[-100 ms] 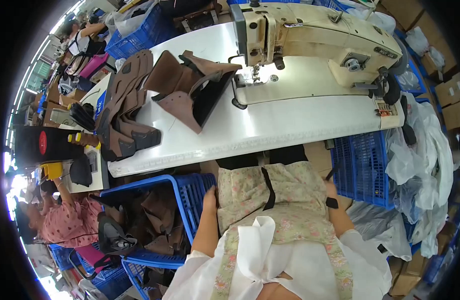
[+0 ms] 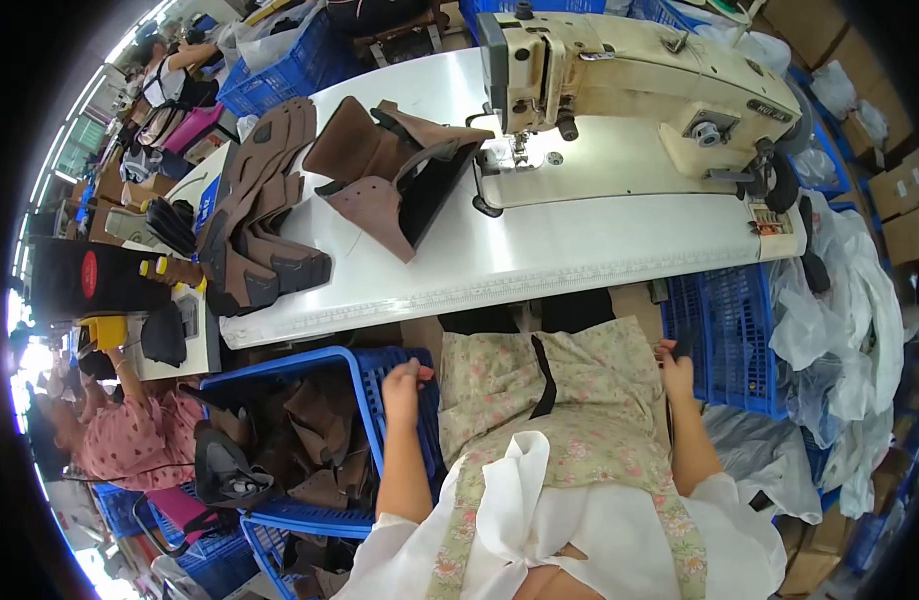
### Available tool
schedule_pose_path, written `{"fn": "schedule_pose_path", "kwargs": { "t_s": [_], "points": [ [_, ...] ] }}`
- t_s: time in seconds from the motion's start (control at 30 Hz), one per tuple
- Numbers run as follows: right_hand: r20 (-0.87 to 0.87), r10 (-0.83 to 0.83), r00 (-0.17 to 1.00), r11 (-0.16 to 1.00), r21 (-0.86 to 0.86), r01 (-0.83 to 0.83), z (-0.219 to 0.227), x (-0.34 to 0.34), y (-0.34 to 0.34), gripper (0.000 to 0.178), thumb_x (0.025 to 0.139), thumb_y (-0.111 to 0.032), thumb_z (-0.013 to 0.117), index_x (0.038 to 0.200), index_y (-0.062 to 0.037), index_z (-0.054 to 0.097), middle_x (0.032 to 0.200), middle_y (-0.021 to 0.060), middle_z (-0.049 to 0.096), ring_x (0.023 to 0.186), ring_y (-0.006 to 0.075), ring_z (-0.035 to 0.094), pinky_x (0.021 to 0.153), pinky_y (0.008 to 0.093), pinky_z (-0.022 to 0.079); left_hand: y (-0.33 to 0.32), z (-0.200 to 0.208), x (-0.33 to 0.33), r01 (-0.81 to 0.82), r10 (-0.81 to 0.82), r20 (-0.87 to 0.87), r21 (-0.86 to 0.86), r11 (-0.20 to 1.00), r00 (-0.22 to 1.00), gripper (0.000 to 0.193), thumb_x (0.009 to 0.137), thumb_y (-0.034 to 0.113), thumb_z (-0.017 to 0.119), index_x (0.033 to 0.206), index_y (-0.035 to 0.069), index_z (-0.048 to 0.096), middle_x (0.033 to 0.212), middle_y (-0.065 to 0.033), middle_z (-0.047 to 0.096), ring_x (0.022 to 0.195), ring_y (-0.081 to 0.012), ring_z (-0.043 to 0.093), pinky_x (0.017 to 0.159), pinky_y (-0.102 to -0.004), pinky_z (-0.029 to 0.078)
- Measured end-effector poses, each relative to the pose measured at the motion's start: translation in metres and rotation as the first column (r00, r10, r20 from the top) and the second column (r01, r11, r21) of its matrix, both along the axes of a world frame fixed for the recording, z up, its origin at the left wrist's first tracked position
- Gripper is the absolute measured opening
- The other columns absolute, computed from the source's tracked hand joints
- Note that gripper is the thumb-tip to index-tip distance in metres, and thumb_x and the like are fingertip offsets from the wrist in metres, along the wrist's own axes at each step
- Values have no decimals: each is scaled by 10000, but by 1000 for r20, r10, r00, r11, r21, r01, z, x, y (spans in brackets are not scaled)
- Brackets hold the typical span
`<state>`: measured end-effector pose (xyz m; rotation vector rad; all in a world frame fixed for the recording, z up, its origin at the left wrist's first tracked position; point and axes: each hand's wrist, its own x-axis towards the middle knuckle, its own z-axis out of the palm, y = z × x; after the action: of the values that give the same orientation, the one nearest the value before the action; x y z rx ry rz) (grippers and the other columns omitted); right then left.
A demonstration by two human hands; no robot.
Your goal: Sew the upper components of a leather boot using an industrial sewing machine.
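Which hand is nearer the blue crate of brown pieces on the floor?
Left. The left hand is at the blue crate rim; the right hand is across the lap, by another crate.

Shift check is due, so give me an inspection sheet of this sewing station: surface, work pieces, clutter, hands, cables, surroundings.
Surface: white sewing table, mostly bare in front of the cream sewing machine.
Job's things: folded brown pieces lie left of the needle; a stack of brown pieces sits at the table's left end; more fill the blue crate beside the lap.
Clutter: clear plastic bags heaped at right.
Hands: left hand rests on the crate's rim, fingers curled; right hand is beside the blue basket, holding a black strap, grip unclear.
Cables: nothing seen.
Surroundings: another person in a pink top at lower left; cardboard boxes at right.
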<state>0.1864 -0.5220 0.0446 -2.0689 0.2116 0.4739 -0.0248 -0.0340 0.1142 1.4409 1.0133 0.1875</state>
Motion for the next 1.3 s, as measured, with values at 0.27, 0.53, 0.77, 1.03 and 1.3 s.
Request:
{"fn": "schedule_pose_path", "kwargs": {
  "t_s": [0.27,0.53,0.77,1.03,1.3],
  "points": [
    [586,136,798,963,111,-246,134,31,111,191,997,-64,547,1145,-5,652,968,79,672,807,125,627,739,240,502,121,191,157,-222,-163,521,598,770,838,464,931,213,648,1341,15,560,1377,-121,558,1218,-214,539,1020,-326,406],
    [598,287,748,858,187,-479,203,35,184,198,986,-17,540,1140,-17,664,978,99,687,832,149,657,746,263,525,155,221,250,-91,-244,371,691,717,896,479,817,335,787,1107,-37,701,1027,-137,731,956,-215,670,886,-325,481],
    [449,407,796,673,441,-593,231,46,221,235,1015,-119,535,1180,8,643,1066,101,695,856,135,638,752,256,528,89,237,169,-449,-75,609,657,606,790,268,831,147,791,1029,-16,712,937,-80,722,836,-143,654,804,-283,505],
    [168,536,827,425,793,-437,269,53,302,496,1038,-359,498,1328,43,515,1222,126,644,1135,199,617,676,251,497,10,199,87,-425,-368,399,905,11,840,262,807,125,764,983,-53,686,1077,-182,691,917,-358,638,847,-443,501],
    [125,575,809,480,749,-457,248,61,308,634,827,-264,804,1237,42,430,883,-12,570,830,86,537,797,255,438,-29,189,77,-291,-584,170,949,-118,793,305,740,76,786,990,-65,683,1062,-207,685,864,-343,639,753,-405,523]
  ]
}}
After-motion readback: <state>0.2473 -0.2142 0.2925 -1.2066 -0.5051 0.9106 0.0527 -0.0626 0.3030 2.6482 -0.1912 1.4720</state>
